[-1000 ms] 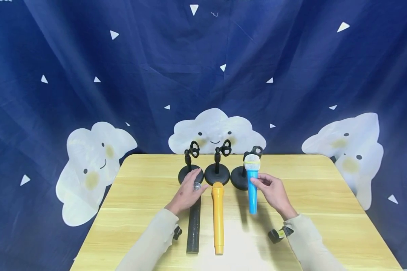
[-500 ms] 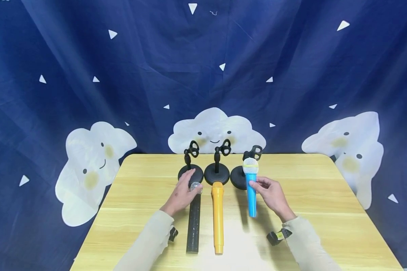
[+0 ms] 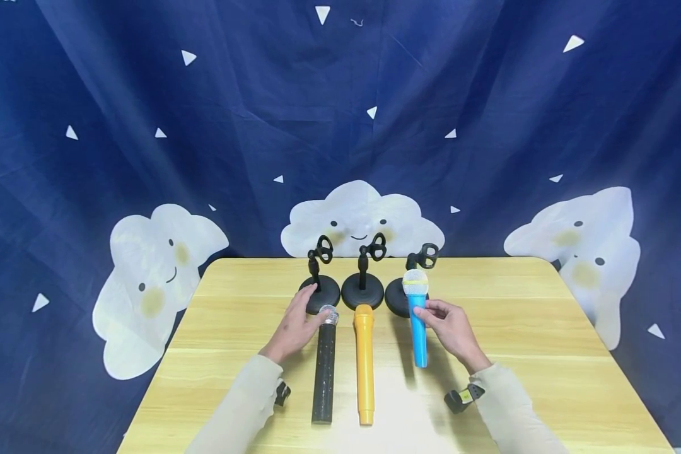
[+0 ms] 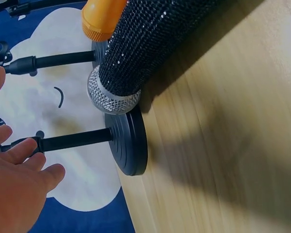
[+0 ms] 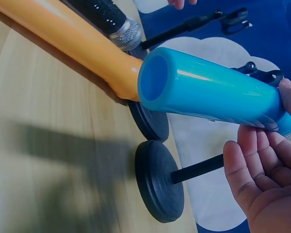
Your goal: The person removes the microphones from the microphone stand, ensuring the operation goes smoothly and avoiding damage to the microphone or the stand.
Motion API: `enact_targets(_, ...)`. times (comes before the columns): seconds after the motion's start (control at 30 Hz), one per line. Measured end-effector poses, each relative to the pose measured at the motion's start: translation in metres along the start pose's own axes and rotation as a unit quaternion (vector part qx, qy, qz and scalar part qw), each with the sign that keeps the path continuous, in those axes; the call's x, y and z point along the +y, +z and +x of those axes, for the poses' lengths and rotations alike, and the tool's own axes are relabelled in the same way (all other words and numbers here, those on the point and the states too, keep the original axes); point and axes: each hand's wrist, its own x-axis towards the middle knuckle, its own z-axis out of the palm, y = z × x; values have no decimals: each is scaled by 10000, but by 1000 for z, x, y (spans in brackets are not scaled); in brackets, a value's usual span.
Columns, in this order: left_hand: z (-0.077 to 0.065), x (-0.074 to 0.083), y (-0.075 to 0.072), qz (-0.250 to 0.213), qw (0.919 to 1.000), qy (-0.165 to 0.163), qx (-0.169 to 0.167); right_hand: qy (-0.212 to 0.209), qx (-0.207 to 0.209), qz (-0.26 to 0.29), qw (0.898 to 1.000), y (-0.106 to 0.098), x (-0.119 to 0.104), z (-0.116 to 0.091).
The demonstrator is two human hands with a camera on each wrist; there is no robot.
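My right hand point(image 3: 453, 326) pinches a blue microphone point(image 3: 418, 331) with a silver mesh head, mesh end up, above the table before the right stand point(image 3: 396, 302). In the right wrist view the hollow tail of the blue microphone point(image 5: 208, 90) points toward the camera, thumb on one side and fingers on the other. My left hand point(image 3: 295, 326), fingers loosely spread, hovers beside the mesh head of a black glittery microphone point(image 3: 324, 378). The left wrist view has the hand point(image 4: 19, 182) apart from this microphone point(image 4: 140, 53). An orange-yellow microphone point(image 3: 365, 372) lies on the table between the hands.
Three black desk microphone stands with round bases and clip holders stand in a row toward the back: the left stand point(image 3: 330, 294), the middle stand point(image 3: 363, 293) and the right one. Behind the wooden table point(image 3: 545, 328) hangs a dark blue curtain point(image 3: 340, 94) with cloud prints.
My left hand has drawn back left, away from the black microphone's head. The right hand has lowered the blue microphone slightly and shifted it a little left.
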Motion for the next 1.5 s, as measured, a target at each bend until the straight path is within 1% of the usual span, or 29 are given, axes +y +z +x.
enact_targets(0.13,-2,0,-1,15,9999,-105,22,44,-7,29,10000,3,3,0)
enact_targets(0.43,-3,-2,-2,-18,9997,-157,160,78,-50,48,9999,9,11,-1)
enact_targets(0.57,-4,-5,-3,-33,9997,-202,167,87,-45,-4,10000,10,14,0)
enact_targets(0.77,-6,-9,-6,-45,9995,-263,185,191,-164,-128,9996,11,18,-1)
enact_targets(1.13,-10,-15,-8,40,9995,-254,198,339,-316,-303,9985,17,24,-4)
enact_targets(1.5,-10,-17,-8,111,9993,-264,233,543,-383,-482,9966,23,27,-5)
